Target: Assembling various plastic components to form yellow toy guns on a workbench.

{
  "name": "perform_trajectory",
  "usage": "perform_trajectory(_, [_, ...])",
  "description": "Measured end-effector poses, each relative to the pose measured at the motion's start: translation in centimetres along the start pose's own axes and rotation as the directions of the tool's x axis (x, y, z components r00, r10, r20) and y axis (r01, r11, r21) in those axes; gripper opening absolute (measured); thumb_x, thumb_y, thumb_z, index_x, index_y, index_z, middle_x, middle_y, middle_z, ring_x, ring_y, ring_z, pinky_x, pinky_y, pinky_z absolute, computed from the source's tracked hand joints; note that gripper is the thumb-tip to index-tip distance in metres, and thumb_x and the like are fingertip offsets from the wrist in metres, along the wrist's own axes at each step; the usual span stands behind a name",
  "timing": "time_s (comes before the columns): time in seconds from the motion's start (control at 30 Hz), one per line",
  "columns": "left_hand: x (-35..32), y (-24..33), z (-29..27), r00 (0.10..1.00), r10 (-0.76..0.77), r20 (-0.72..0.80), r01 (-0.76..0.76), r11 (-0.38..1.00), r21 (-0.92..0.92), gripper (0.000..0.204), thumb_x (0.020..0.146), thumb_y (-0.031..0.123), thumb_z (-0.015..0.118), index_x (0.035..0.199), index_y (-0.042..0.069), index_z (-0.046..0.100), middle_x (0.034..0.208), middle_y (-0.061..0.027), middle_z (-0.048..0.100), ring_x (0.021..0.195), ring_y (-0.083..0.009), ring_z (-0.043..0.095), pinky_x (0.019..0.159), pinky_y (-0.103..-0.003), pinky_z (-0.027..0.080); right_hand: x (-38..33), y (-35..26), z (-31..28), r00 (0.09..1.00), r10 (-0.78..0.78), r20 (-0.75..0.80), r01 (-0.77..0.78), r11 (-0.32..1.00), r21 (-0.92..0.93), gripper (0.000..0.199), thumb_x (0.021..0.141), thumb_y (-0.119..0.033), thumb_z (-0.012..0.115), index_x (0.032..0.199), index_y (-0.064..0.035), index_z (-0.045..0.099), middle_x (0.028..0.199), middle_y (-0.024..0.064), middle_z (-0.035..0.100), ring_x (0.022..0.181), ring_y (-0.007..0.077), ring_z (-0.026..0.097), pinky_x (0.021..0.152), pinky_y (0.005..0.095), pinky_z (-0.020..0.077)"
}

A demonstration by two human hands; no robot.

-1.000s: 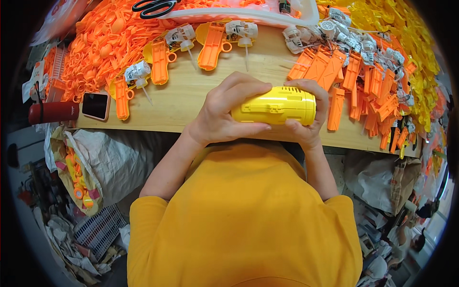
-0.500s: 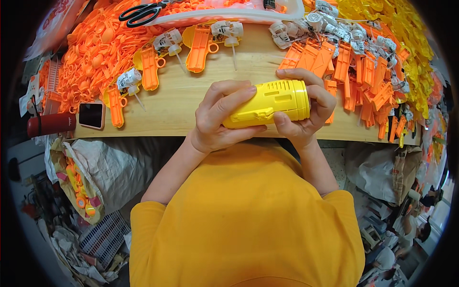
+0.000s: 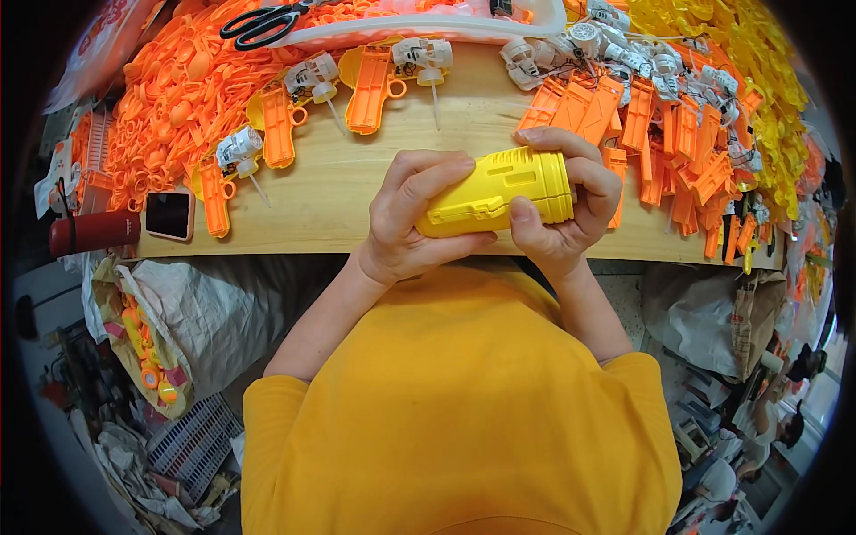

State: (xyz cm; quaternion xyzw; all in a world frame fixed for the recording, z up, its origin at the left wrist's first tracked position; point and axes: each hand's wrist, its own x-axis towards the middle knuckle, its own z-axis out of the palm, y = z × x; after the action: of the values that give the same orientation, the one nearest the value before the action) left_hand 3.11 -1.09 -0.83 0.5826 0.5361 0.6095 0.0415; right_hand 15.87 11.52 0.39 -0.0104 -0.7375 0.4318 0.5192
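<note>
A yellow plastic cylinder-shaped housing (image 3: 504, 189) lies sideways between both hands, just above the near edge of the wooden table (image 3: 339, 201). My left hand (image 3: 410, 223) wraps its left end, fingers over the top. My right hand (image 3: 566, 209) grips its right end, thumb pressed on the front. I wear a yellow shirt.
Orange toy-gun shells (image 3: 374, 85) with white mechanisms (image 3: 239, 147) lie across the table. A heap of orange parts (image 3: 178, 80) sits at the left, orange handles (image 3: 660, 134) and yellow parts (image 3: 758, 80) at the right. Black scissors (image 3: 263, 22), a phone (image 3: 168, 214), a red bottle (image 3: 94, 234).
The yellow housing has tilted, its right end now raised, and both hands have shifted their grip slightly around it. The view has moved a little.
</note>
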Motion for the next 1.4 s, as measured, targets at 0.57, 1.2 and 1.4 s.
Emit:
perform_trajectory(0.57, [0.2,0.0,0.1,0.999,0.037,0.031,-0.037,0.999,-0.001,0.073,0.055,0.01,0.088,0.121,0.005,0.056,0.111,-0.0129,0.058,0.098,-0.0257,0.058,0.082,-0.033,0.051,1.4,0.0,-1.3,0.982,-0.127,0.141,0.142,0.985,-0.096,0.051,0.072,-0.016,0.078,0.105,-0.0048,0.041,0.109,0.0208,0.058,0.096,0.0259,0.057,0.094,0.0444,0.0451])
perform_trajectory(1.2, [0.4,0.3,0.5,0.998,0.055,-0.03,-0.053,0.996,0.071,0.074,0.056,0.01,0.089,0.122,0.004,0.056,0.111,-0.0147,0.058,0.099,-0.0275,0.058,0.083,-0.034,0.051,0.3,0.7,0.3,0.959,-0.123,-0.255,0.124,0.992,-0.009,0.049,0.076,-0.015,0.079,0.105,-0.0069,0.041,0.123,0.021,0.044,0.11,0.03,0.055,0.096,0.0433,0.0446])
perform_trajectory(1.4, [0.1,-0.1,0.9,0.993,0.089,-0.076,-0.076,0.985,0.155,0.074,0.057,0.011,0.089,0.122,0.004,0.055,0.112,-0.0158,0.057,0.099,-0.0288,0.058,0.083,-0.035,0.051,-0.1,0.0,-0.1,0.971,-0.102,-0.216,0.044,0.965,-0.26,0.031,0.084,-0.014,0.068,0.098,-0.0065,0.041,0.127,0.0199,0.039,0.116,0.0336,0.053,0.097,0.0441,0.0448])
